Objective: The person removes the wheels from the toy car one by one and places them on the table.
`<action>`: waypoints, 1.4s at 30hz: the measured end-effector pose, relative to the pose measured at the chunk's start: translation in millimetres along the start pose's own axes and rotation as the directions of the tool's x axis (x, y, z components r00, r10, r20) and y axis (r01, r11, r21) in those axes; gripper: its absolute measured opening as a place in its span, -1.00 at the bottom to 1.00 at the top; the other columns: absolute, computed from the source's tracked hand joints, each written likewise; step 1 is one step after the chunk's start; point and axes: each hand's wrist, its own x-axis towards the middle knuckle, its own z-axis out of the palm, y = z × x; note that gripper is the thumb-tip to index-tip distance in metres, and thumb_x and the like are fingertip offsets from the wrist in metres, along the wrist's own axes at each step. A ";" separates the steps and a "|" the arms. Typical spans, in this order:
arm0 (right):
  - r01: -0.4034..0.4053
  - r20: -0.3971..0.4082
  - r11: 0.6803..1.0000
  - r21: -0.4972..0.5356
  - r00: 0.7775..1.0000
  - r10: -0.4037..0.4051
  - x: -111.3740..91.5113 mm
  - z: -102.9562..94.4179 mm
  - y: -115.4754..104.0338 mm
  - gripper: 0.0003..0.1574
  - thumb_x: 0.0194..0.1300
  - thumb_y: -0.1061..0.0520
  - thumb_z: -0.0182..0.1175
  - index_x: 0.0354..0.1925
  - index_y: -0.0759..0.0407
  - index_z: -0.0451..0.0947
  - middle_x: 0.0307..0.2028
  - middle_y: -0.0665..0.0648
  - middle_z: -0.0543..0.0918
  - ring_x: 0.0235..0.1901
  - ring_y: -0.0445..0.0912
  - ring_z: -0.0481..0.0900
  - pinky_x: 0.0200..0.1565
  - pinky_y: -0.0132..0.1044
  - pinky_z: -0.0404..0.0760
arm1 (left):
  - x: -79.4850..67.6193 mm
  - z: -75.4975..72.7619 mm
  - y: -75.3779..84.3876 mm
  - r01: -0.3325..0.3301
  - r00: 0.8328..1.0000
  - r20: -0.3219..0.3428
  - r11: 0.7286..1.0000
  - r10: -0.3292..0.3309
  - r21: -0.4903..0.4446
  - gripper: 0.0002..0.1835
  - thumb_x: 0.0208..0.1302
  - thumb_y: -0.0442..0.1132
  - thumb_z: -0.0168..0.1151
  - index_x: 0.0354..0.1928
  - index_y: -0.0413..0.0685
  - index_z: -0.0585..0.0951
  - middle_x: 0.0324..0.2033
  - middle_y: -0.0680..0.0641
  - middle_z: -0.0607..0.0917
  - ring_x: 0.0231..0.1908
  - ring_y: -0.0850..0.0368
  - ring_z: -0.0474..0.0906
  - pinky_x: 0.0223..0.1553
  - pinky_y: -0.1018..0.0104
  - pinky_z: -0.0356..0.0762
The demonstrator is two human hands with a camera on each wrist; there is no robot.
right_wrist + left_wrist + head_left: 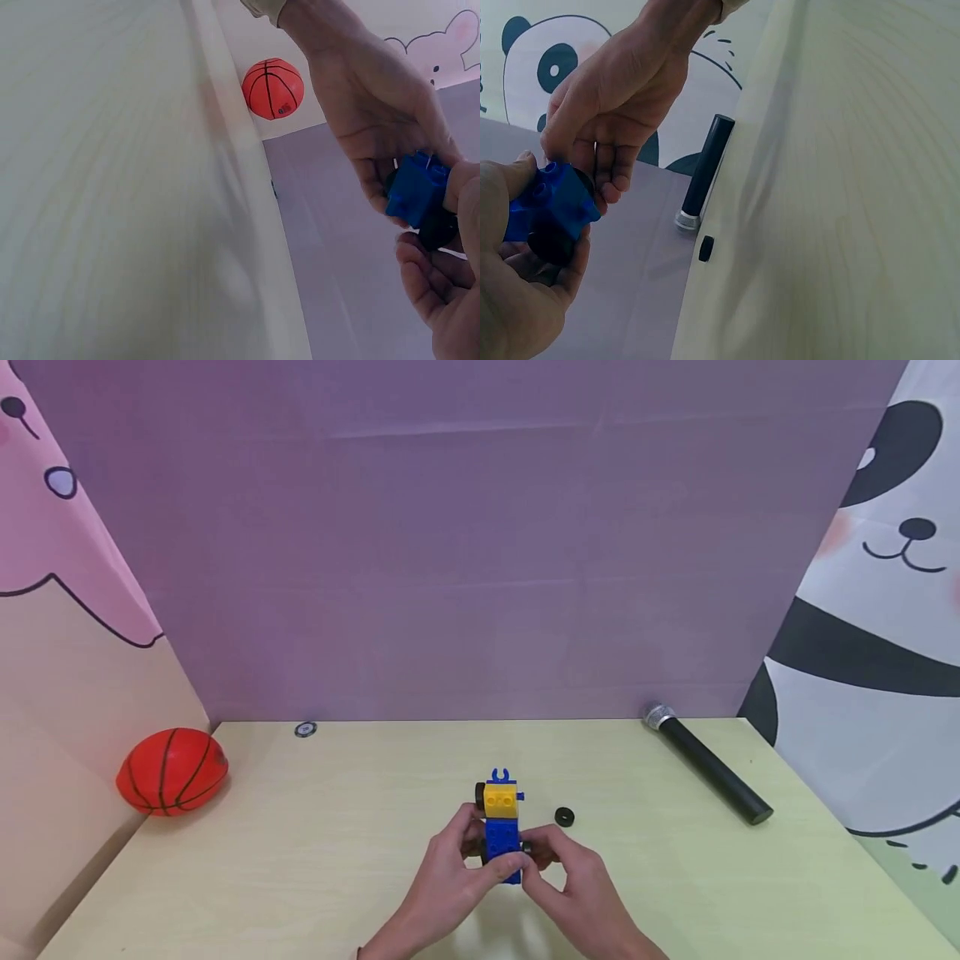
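My left hand (pixel 446 883) holds the blue and yellow toy car (pixel 501 833), with my thumb on the blue part. My right hand (pixel 583 891) pinches a little black wheel (pixel 527 847) at the car's right side. The car is right between my two hands, over the desk (pixel 360 818). A loose wheel (pixel 565 817) lies near my right hand.

My left hand (pixel 517 300): gripping a blue brick toy (pixel 570 201), thumb on it, near black wheel (pixel 551 244) showing
My right hand (pixel 626 86): pinching at its far side
Tabletop (pixel 840 187): pale wood grain, with a loose black ring (pixel 706 248) near the silver-headed microphone (pixel 707 166)
Walls: purple backdrop (pixel 641 277), panda drawing (pixel 532 49)
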 end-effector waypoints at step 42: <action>0.291 -0.053 0.956 -0.039 0.955 -0.293 4.3 -8.9 1.8 -0.64 0.32 0.40 0.32 0.05 0.17 0.63 -0.12 -0.05 0.76 -0.27 -0.23 0.65 -0.18 -0.30 0.69 | 0.9 -5.6 10.6 -0.019 0.999 0.035 0.994 0.023 -0.108 -0.50 0.43 -0.04 0.36 0.19 -0.16 0.41 -0.04 0.01 0.77 0.02 0.11 0.67 0.24 0.02 0.50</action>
